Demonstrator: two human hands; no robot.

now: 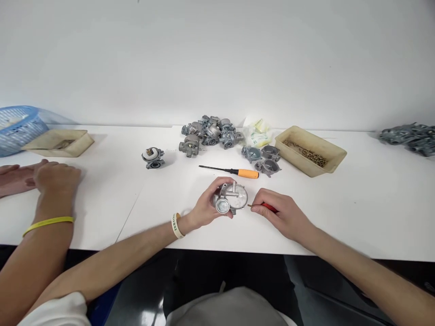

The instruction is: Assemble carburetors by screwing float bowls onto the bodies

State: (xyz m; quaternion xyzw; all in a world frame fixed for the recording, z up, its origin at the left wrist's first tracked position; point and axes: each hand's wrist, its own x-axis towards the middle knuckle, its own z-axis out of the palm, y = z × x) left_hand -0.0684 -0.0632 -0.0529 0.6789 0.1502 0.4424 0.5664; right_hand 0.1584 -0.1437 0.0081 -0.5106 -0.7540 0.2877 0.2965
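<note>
My left hand [205, 207] is wrapped round a grey metal carburetor [237, 196], held just above the table near its front edge. Its round cover faces up. To the right, my right hand [279, 212] grips a small red-handled screwdriver [269, 207], whose thin tip points left at the carburetor's side, a short gap away. Behind the carburetor lies a larger screwdriver [248, 173] with an orange handle and a black shaft. Three open metal bowls [270, 166] sit right of it. A single carburetor with a white float [152, 157] stands to the left.
A pile of carburetors [210, 132] and a plastic bag [257, 133] lie at the back. A bin [329, 168] holds brass screws. At left are another bin [83, 144], a blue basket [25, 136] and another person's hands [57, 176]. More metal parts [411, 137] lie far right.
</note>
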